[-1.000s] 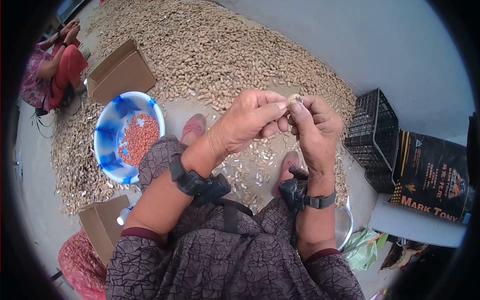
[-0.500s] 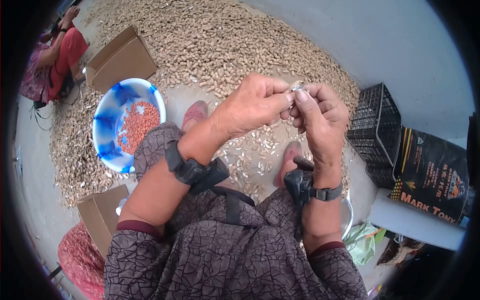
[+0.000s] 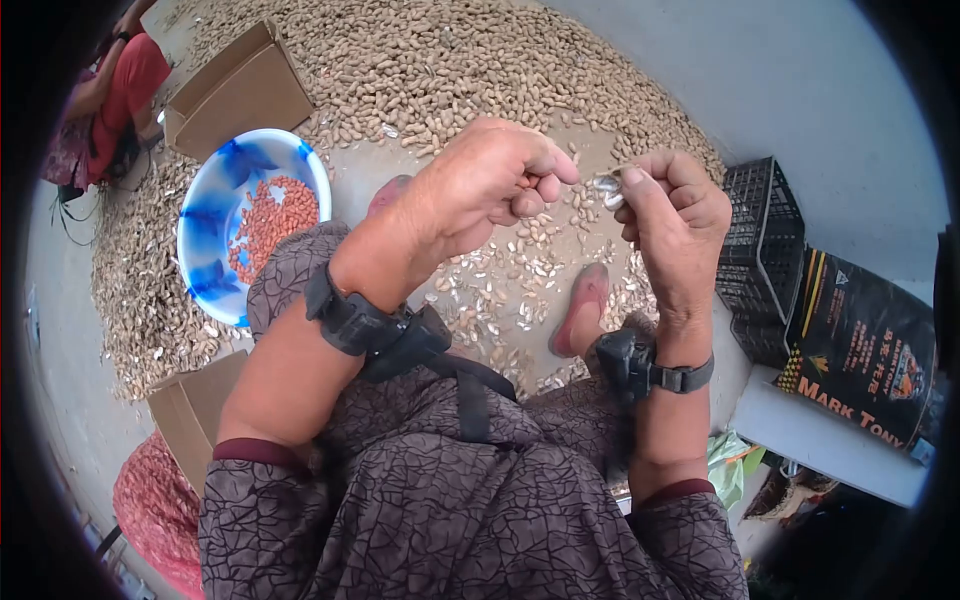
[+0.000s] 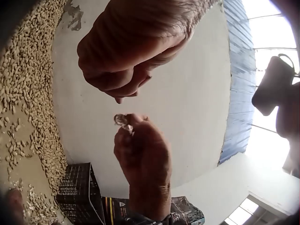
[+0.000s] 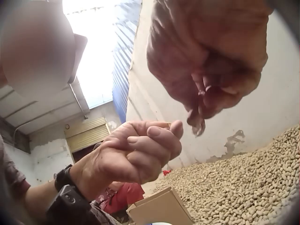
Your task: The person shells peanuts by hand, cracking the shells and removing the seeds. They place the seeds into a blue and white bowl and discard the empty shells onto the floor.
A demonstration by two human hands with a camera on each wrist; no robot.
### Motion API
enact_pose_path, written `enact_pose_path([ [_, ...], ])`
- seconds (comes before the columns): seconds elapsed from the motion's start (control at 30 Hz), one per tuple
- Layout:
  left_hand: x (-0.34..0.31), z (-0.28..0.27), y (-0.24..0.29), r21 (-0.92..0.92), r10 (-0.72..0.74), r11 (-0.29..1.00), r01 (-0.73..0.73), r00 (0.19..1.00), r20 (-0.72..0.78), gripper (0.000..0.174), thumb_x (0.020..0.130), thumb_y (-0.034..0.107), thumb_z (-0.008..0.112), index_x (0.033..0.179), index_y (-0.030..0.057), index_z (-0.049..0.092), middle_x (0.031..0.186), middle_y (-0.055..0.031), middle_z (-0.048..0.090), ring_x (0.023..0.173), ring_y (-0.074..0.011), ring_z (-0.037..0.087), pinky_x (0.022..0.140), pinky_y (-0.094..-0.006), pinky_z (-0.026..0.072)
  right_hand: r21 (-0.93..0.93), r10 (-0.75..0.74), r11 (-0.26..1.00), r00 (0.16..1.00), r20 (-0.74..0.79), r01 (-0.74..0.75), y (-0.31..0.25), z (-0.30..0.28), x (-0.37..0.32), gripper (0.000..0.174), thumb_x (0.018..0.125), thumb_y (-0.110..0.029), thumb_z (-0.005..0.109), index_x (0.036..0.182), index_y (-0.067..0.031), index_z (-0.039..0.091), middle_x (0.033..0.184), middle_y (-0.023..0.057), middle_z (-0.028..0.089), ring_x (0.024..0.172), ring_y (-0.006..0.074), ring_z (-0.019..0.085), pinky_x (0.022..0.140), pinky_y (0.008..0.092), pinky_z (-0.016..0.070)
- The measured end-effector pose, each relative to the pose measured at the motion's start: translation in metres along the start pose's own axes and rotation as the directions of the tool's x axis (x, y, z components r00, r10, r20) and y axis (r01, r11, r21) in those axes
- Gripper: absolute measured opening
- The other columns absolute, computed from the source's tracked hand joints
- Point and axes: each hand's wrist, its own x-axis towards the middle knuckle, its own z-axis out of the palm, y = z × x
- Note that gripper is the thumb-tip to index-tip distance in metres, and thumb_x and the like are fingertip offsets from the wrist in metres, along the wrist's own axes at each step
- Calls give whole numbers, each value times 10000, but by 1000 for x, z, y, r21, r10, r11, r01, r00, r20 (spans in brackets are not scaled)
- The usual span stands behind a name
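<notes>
In the head view my left hand (image 3: 485, 185) is curled, with a reddish peanut kernel (image 3: 527, 181) showing between its fingers. Apart from it, on the right, my right hand (image 3: 680, 215) pinches a split peanut shell (image 3: 606, 188) between thumb and fingers, its pale inside exposed. The left wrist view shows the same shell (image 4: 123, 122) sticking out of the right hand's fingertips, below the left hand (image 4: 131, 56). From the right wrist, the shell (image 5: 198, 126) hangs under the right hand, and the left hand's curled fingers (image 5: 154, 147) hide what they hold.
A blue-and-white basin (image 3: 195, 235) with reddish kernels (image 3: 275, 220) stands at the left. Unshelled peanuts (image 3: 450, 70) are heaped along the wall; shell bits (image 3: 490, 300) litter the floor between the feet. Black crates (image 3: 755, 240), a cardboard box (image 3: 240, 85) and another person (image 3: 125, 90) are around.
The hands were together at one peanut. The shell has come apart, and the left hand has drawn away leftward with a kernel while the right keeps the shell. The head view has shifted slightly.
</notes>
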Motion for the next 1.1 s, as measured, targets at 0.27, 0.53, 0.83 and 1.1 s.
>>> enact_pose_path([
  [0.27,-18,-15,21,-280,32,960,-29,999,8,229,895,173,418,808,-10,523,635,-45,509,413,-22,324,322,-132,223,-486,586,806,573,574,-338,123,-4,13,117,756,-104,598,707,2,611,569,19,554,505,73,499,465,218,403],
  [0.53,-22,-14,21,-302,100,945,-128,989,-104,206,851,89,452,977,-67,498,707,-72,519,439,-30,369,335,-133,247,-688,637,660,711,298,-303,309,30,-26,178,639,-215,632,716,-55,628,739,161,617,730,289,600,693,361,463],
  [0.83,-19,-7,23,-354,-27,934,-43,981,-190,180,861,125,446,857,-54,460,606,-81,478,337,-37,309,306,-131,273,-816,598,536,780,186,-217,367,59,-56,199,661,-182,594,817,-58,593,838,191,596,836,339,566,743,391,444],
  [1.1,-24,-7,33,-339,-30,939,-63,964,-263,145,858,100,460,847,-39,419,586,-83,449,338,-43,307,297,-143,289,-84,902,339,298,313,-937,365,36,-52,120,703,-90,485,733,-9,567,696,147,607,590,240,620,451,344,473],
])
